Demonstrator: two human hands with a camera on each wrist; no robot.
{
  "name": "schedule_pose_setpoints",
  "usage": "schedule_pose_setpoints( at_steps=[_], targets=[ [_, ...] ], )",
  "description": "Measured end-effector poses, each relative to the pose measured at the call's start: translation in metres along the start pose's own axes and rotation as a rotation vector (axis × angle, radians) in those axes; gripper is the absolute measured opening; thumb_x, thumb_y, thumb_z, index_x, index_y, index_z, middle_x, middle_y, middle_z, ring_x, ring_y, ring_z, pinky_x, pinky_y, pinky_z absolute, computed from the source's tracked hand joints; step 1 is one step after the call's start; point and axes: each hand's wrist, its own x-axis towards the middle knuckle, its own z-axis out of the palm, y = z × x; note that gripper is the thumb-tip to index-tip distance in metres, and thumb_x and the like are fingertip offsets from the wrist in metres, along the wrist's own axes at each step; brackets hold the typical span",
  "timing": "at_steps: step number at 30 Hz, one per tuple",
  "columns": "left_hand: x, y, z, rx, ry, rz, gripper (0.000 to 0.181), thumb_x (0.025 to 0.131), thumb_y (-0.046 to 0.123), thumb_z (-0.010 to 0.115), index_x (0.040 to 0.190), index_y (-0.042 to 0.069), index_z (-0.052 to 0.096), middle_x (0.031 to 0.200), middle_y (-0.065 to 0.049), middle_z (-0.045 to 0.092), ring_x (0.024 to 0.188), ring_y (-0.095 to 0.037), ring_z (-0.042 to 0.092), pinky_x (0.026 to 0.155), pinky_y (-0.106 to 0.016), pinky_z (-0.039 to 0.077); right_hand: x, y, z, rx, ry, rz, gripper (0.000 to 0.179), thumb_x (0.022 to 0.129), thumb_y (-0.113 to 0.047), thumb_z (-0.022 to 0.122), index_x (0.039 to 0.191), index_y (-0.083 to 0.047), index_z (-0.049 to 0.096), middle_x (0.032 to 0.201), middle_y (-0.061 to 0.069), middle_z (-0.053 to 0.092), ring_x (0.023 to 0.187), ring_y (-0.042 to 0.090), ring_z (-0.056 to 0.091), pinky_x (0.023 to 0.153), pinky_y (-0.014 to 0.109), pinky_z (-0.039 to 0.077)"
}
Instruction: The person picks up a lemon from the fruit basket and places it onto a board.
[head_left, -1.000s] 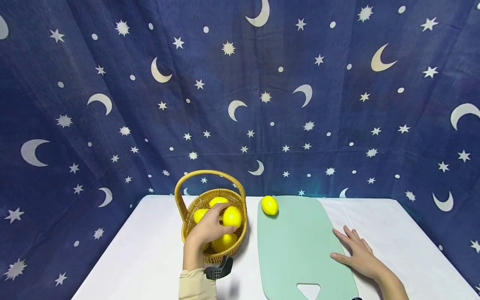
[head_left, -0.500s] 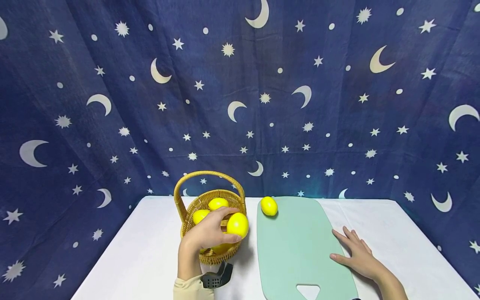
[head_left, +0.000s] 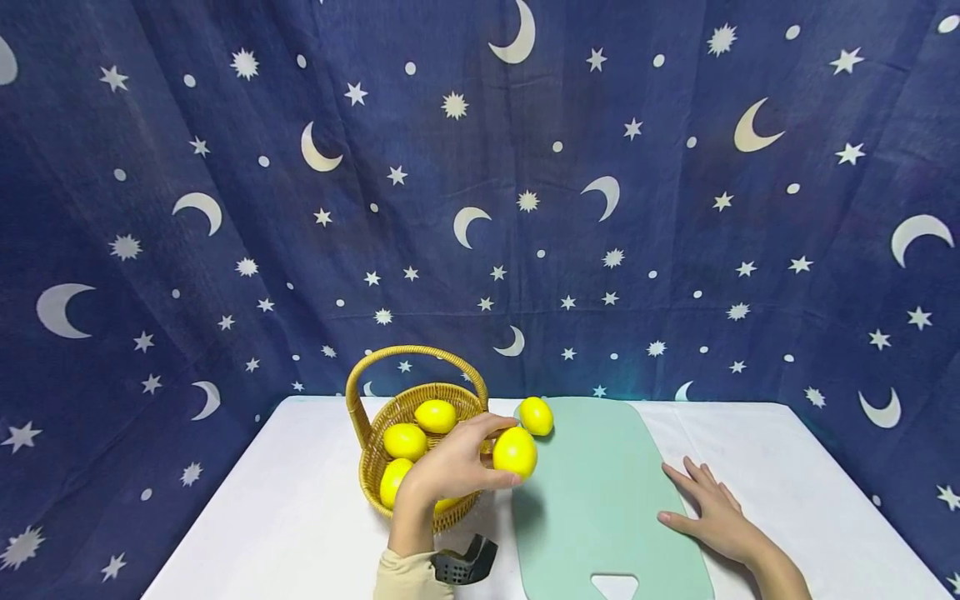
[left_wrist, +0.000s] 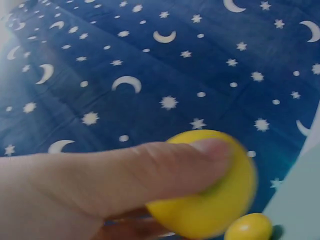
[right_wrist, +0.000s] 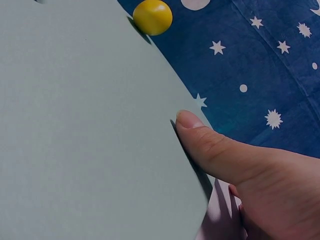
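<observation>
My left hand (head_left: 455,460) pinches a yellow lemon (head_left: 515,454) between thumb and fingers, held up over the board's left edge. In the left wrist view the thumb lies across that lemon. A second lemon (head_left: 536,416) rests at the far left corner of the pale green cutting board (head_left: 600,492). My right hand (head_left: 708,512) lies at the board's right edge with fingers spread. In the right wrist view its thumb (right_wrist: 220,152) is over the board's edge. Left of the board stands a wicker basket (head_left: 366,479) with several lemons inside, partly hidden by my left hand.
The basket's tall arched handle (head_left: 416,350) rises above its rim. A white cloth covers the table (head_left: 300,500). Behind it hangs a dark blue curtain (head_left: 420,208) with moons and stars. The board has a triangular cutout at its near end.
My left hand has lifted the lemon out of the basket and carried it right, to above the board's left edge. The right hand has stayed in place.
</observation>
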Motion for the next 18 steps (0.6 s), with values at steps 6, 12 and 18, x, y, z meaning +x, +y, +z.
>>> schedule_pose_setpoints(
  at_steps=[6, 12, 18],
  targets=[
    [0.019, -0.003, 0.022, -0.031, 0.12, 0.047, 0.07, 0.078, 0.02, 0.076, 0.139, 0.006, 0.045, 0.136, -0.005, 0.051, 0.118, -0.019, 0.052, 0.098, -0.035, 0.049, 0.001, 0.002, 0.001, 0.0, 0.004, -0.008, 0.085, 0.076, -0.045, 0.072, 0.141, -0.002, 0.04, 0.147, 0.041, 0.011, 0.135, 0.06, 0.002, 0.104, 0.073, -0.003],
    [0.037, -0.016, 0.05, -0.132, 0.186, 0.065, 0.07, 0.079, 0.014, 0.074, 0.14, 0.002, 0.042, 0.14, -0.01, 0.046, 0.125, -0.023, 0.047, 0.103, -0.039, 0.046, 0.001, 0.002, 0.002, 0.0, 0.011, -0.017, 0.084, 0.076, -0.044, 0.072, 0.141, -0.002, 0.04, 0.147, 0.041, 0.012, 0.134, 0.06, 0.003, 0.103, 0.073, -0.002],
    [0.05, -0.027, 0.072, -0.184, 0.226, 0.029, 0.071, 0.078, 0.012, 0.076, 0.14, 0.0, 0.042, 0.141, -0.011, 0.045, 0.127, -0.025, 0.046, 0.098, -0.036, 0.049, 0.001, 0.002, 0.003, -0.004, 0.004, -0.006, 0.084, 0.076, -0.045, 0.072, 0.141, -0.002, 0.04, 0.147, 0.041, 0.011, 0.135, 0.059, 0.002, 0.104, 0.073, -0.003]
  ],
)
